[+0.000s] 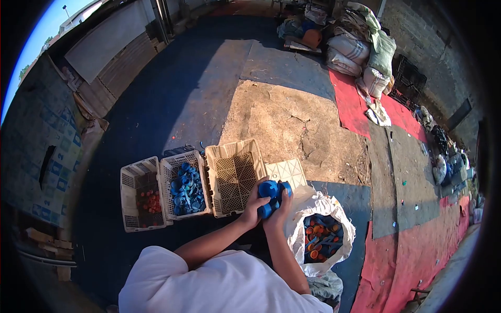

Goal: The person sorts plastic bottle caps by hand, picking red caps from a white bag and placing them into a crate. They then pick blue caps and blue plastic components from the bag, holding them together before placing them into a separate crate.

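My left hand [252, 208] and my right hand [279, 213] are together in front of me, closed around several blue plastic caps [268, 189]. The caps bunch between the palms, so how they split between the hands is partly hidden. Beside my left hand stands a cream plastic crate [210, 182] with a mesh floor. Further left, another crate [165, 180] holds a heap of blue caps and strips [188, 189]. The leftmost crate [125, 195] has red caps [151, 202] in it. To the right of my right hand, an open white sack [342, 252] contains mixed blue and orange caps [318, 241].
A pale lattice-surfaced crate [288, 172] sits just beyond my hands. Stuffed sacks [360, 49] are piled at the back right. Red mats [396, 266] and dark mats cover much of the ground around bare cracked concrete [292, 120]. A patterned sheet [39, 141] hangs at left.
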A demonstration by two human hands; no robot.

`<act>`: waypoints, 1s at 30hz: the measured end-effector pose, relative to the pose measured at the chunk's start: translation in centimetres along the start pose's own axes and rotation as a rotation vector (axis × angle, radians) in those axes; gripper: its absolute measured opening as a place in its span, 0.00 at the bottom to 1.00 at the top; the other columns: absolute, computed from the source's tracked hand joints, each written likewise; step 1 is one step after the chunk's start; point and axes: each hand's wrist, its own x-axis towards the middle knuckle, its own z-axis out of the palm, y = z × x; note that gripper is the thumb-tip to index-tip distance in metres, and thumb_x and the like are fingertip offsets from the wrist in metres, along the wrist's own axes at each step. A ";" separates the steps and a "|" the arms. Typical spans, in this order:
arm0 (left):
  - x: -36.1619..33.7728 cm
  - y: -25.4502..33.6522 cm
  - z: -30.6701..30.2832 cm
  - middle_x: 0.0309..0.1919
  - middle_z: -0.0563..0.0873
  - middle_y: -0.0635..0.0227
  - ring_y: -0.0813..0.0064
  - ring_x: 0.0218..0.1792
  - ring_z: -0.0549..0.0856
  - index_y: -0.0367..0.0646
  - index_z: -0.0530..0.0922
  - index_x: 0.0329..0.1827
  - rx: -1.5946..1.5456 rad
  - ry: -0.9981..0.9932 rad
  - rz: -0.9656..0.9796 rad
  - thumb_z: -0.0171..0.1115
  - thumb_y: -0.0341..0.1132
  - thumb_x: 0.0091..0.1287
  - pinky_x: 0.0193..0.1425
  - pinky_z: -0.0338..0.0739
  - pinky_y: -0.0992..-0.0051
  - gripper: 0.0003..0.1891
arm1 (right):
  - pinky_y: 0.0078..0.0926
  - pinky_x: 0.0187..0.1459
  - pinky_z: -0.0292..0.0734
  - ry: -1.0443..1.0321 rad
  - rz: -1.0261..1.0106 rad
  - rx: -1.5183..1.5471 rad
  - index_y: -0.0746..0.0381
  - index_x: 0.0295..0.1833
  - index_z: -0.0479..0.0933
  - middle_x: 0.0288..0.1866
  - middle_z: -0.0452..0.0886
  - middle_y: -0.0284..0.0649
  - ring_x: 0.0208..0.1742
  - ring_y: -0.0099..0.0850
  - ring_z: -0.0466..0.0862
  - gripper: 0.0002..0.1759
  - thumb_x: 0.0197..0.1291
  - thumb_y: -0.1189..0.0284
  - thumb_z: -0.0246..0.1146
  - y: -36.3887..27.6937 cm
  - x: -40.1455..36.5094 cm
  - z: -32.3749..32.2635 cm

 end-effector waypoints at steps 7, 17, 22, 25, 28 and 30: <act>0.1 4.3 -7.0 0.63 0.75 0.59 0.62 0.67 0.75 0.44 0.64 0.78 -0.048 0.089 0.044 0.60 0.38 0.60 0.78 0.64 0.64 0.39 | 0.39 0.63 0.79 -0.102 0.182 0.068 0.59 0.63 0.74 0.58 0.80 0.42 0.59 0.39 0.83 0.20 0.70 0.62 0.58 6.7 -0.4 3.8; -3.2 11.2 -23.9 0.62 0.79 0.56 0.64 0.64 0.78 0.42 0.66 0.76 -0.215 0.330 0.074 0.59 0.38 0.64 0.74 0.68 0.65 0.34 | 0.45 0.70 0.73 -0.134 0.474 0.077 0.56 0.73 0.69 0.68 0.76 0.43 0.68 0.42 0.78 0.27 0.71 0.63 0.55 22.1 -5.6 12.2; -5.5 13.0 -30.2 0.54 0.81 0.63 0.69 0.58 0.80 0.43 0.70 0.71 -0.249 0.456 0.095 0.59 0.39 0.63 0.69 0.71 0.68 0.30 | 0.43 0.70 0.73 -0.145 0.610 -0.034 0.56 0.74 0.69 0.65 0.78 0.42 0.66 0.40 0.79 0.28 0.71 0.63 0.55 28.0 -7.9 14.1; -6.2 13.7 -33.4 0.55 0.82 0.64 0.69 0.59 0.81 0.46 0.73 0.70 -0.419 0.561 0.052 0.58 0.39 0.64 0.70 0.71 0.67 0.28 | 0.42 0.70 0.73 -0.102 0.715 -0.051 0.60 0.74 0.68 0.63 0.78 0.42 0.66 0.39 0.79 0.29 0.70 0.63 0.55 31.6 -8.3 14.5; -7.0 14.6 -36.5 0.56 0.84 0.62 0.66 0.60 0.81 0.48 0.76 0.69 -0.486 0.593 0.017 0.57 0.41 0.66 0.72 0.70 0.64 0.26 | 0.41 0.70 0.73 -0.075 0.729 -0.087 0.62 0.73 0.68 0.63 0.78 0.44 0.66 0.40 0.79 0.29 0.69 0.63 0.56 34.9 -9.4 16.1; -7.2 14.6 -38.3 0.57 0.84 0.62 0.64 0.61 0.81 0.46 0.76 0.68 -0.441 0.649 0.023 0.56 0.42 0.67 0.72 0.71 0.63 0.26 | 0.41 0.70 0.73 -0.039 0.663 -0.140 0.63 0.72 0.69 0.63 0.78 0.44 0.66 0.40 0.79 0.28 0.69 0.64 0.56 36.8 -10.1 16.8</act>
